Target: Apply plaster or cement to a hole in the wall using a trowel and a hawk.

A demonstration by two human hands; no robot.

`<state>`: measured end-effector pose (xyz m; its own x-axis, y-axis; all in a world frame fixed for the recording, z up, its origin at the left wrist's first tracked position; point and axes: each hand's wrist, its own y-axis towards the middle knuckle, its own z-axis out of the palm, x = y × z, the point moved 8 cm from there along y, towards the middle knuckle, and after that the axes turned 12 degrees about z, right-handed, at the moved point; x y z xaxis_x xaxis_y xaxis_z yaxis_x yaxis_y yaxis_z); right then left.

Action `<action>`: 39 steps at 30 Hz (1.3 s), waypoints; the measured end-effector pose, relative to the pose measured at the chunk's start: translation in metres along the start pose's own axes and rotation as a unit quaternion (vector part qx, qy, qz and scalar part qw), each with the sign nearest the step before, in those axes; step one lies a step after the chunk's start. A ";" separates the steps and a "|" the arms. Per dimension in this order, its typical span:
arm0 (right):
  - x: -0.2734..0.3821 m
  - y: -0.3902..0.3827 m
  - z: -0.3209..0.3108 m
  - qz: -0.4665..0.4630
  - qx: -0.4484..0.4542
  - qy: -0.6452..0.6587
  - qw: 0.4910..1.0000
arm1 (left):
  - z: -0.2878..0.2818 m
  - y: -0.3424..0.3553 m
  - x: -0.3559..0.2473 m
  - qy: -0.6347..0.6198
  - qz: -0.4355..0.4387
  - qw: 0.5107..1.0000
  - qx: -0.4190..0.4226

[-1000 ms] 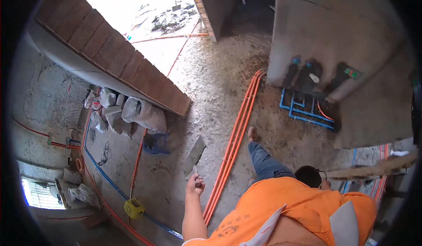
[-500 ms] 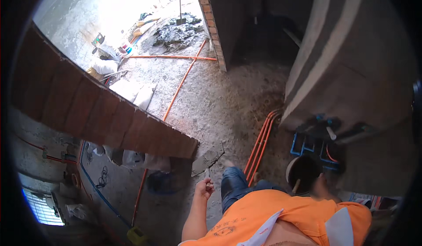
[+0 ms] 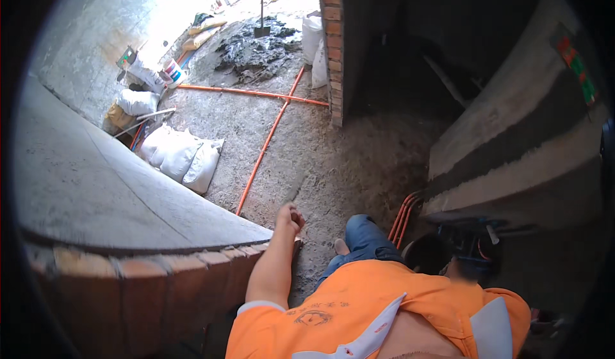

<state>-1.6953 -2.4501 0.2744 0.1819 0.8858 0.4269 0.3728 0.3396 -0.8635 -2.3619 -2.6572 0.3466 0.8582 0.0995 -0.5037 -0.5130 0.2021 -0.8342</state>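
My left hand (image 3: pixel 290 218) is closed round the handle of a plastering trowel (image 3: pixel 297 187), held out in front of my body. Its grey blade shows nearly edge-on and blends with the floor. At my right side hangs a dark bucket (image 3: pixel 425 254), its inside in deep shadow. My right hand (image 3: pixel 462 269) is at the bucket's rim, dark and smeared, its fingers hard to make out. A handle end (image 3: pixel 444 268) shows at the bucket's near side.
A brick-ended wall (image 3: pixel 154 266) stands close on my left. Orange pipes (image 3: pixel 272 131) cross the rough floor. White sacks (image 3: pixel 182 154), a paint bucket (image 3: pixel 173 72) and a mortar heap (image 3: pixel 256 50) with a shovel (image 3: pixel 261 31) lie ahead. A brick wall edge (image 3: pixel 334 51) borders a dark room.
My body has moved forward past the end of the left wall, and the view has turned left. The trowel has tilted from face-up to nearly edge-on. The bucket travels along at my right.
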 end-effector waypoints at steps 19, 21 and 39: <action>0.087 -0.110 0.466 0.037 -0.023 -0.046 0.998 | -0.072 0.200 -0.290 -0.055 0.046 0.985 -0.159; 0.098 -0.087 0.523 0.057 0.029 -0.090 0.994 | -0.099 0.204 -0.301 -0.058 0.017 0.964 -0.260; 0.101 -0.268 0.935 -0.008 -0.030 -0.122 0.992 | -0.049 0.402 -0.608 0.038 -0.016 0.987 -0.157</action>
<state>-2.6276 -2.1559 0.2974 -0.0483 0.9330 0.3565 0.4283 0.3418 -0.8365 -3.0904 -2.6839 0.3068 0.8758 0.0223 -0.4821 -0.4773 -0.1090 -0.8720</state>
